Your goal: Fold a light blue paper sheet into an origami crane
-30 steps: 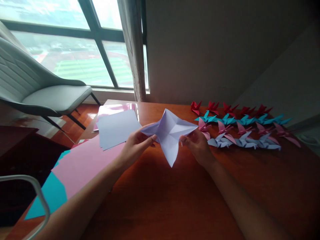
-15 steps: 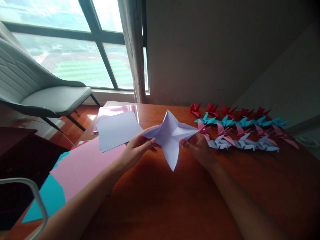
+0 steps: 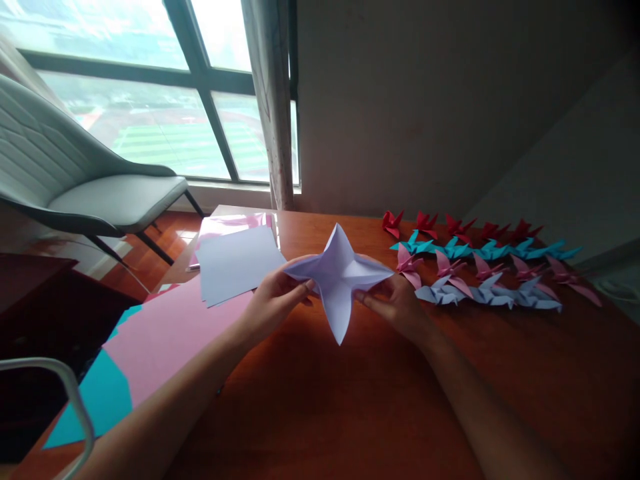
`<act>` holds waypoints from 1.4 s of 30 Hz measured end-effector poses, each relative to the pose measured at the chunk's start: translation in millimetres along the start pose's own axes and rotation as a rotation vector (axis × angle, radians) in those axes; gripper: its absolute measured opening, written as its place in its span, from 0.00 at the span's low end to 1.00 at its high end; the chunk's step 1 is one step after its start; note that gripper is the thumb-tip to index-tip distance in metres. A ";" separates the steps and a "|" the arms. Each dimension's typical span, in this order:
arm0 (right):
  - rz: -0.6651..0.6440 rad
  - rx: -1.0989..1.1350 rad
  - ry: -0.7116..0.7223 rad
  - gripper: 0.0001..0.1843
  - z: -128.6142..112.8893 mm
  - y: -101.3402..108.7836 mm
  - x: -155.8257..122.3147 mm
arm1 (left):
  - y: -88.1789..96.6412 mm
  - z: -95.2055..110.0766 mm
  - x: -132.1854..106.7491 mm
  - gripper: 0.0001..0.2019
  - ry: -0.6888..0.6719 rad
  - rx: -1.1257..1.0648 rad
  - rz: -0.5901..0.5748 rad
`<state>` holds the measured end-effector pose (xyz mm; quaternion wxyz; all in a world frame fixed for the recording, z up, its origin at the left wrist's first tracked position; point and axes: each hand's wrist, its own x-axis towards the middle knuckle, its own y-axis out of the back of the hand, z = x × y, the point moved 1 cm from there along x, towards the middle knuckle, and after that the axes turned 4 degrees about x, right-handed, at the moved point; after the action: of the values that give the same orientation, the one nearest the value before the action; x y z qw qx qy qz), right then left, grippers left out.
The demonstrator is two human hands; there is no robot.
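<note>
A pale lavender sheet of origami paper (image 3: pixel 340 273), folded into a four-pointed star with a hollow middle, is held up over the table in both hands. My left hand (image 3: pixel 280 293) grips its left side, thumb on the near face and fingers behind. On the right side, my right hand (image 3: pixel 393 303) pinches it the same way, its fingers partly hidden by the paper. One point of the star faces me and another points away. To the right of my right hand stands a row of lavender paper cranes (image 3: pixel 487 292).
Behind those are rows of pink cranes (image 3: pixel 485 268), blue cranes (image 3: pixel 493 250) and red cranes (image 3: pixel 457 228). Left on the wooden table (image 3: pixel 340 413) lie lavender sheets (image 3: pixel 235 263), pink sheets (image 3: pixel 175 333) and blue sheets (image 3: pixel 100 400). A grey chair (image 3: pixel 120 200) stands by the window.
The star's side points have drawn slightly inward and its middle looks deeper. My right hand has shifted a little left along with its edge. Both hands still hold the paper.
</note>
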<state>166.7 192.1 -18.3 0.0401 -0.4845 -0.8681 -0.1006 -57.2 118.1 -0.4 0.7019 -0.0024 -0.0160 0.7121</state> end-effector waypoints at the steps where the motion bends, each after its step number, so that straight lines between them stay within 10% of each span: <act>1: -0.002 -0.007 0.008 0.30 0.5 0.2 0.1 | -0.2 -0.6 -0.2 0.17 -0.003 0.008 0.001; 22: 0.088 -0.149 0.196 0.20 -2.7 -5.9 3.4 | -7.0 -5.1 -2.1 0.25 -0.095 0.270 -0.001; 42: 0.078 -0.183 0.067 0.12 3.7 -4.9 4.4 | -7.0 0.4 -6.1 0.23 -0.212 0.398 -0.051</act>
<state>160.4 194.0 -21.9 0.0286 -0.5159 -0.8339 -0.1940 -50.1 112.1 0.1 0.7006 0.2114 0.0511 0.6796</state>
